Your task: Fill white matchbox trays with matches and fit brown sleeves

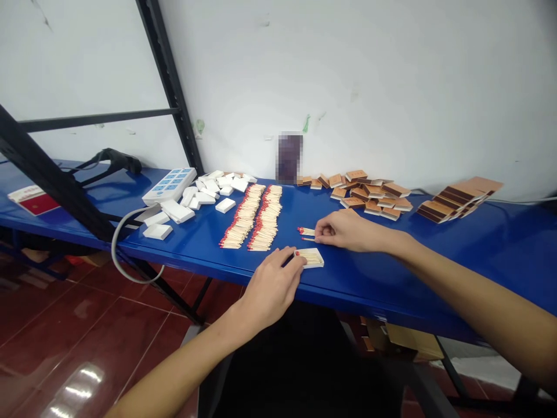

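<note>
Head view: matchbox tray (pixel 312 258) lies just inside the front edge of the desk (pixel 456 249), long axis parallel to that edge, red match heads pointing left. Left hand (pixel 273 285), fingers loosely curled, touches its left end; grip cannot be confirmed. Right hand (pixel 348 231) pinches loose matches (pixel 307 232) just behind the tray, heads left. Bare desk extends rightward; match rows (pixel 266 219) lie left-rear.

Left hand (pixel 272 287) palm down, fingers loosely curled, right hand (pixel 348 231) ahead of it, fingertips seemingly pinched
</note>
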`<action>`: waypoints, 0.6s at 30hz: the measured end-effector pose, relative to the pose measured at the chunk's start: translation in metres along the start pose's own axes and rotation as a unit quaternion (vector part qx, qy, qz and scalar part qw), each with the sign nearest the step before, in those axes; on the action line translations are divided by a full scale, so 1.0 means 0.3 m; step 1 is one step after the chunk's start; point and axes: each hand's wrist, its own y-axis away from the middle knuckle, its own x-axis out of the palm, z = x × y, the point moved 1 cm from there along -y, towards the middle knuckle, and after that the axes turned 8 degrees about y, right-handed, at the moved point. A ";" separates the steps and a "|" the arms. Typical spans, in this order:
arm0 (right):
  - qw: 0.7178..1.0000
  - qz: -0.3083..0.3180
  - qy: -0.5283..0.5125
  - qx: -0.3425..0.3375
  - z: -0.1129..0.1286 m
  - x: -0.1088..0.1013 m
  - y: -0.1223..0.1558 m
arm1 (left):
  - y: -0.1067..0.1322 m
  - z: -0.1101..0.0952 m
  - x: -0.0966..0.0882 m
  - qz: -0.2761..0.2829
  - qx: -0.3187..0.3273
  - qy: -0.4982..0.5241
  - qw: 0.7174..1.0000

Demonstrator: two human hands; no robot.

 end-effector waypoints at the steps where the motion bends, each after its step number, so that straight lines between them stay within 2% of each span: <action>1: 1.000 -0.016 0.015 0.014 0.002 -0.002 -0.015 | -0.001 0.000 -0.001 0.000 0.000 0.000 1.000; 4: 0.998 -0.035 0.022 0.039 -0.002 -0.010 -0.040 | -0.003 -0.001 -0.002 -0.003 -0.003 0.006 1.000; 12: 0.998 0.053 -0.027 -0.012 -0.008 -0.045 -0.065 | -0.006 -0.008 -0.006 -0.012 -0.010 0.028 0.999; 18: 0.998 0.054 -0.012 -0.014 0.005 -0.055 -0.069 | -0.005 -0.003 -0.002 -0.012 -0.023 0.035 0.999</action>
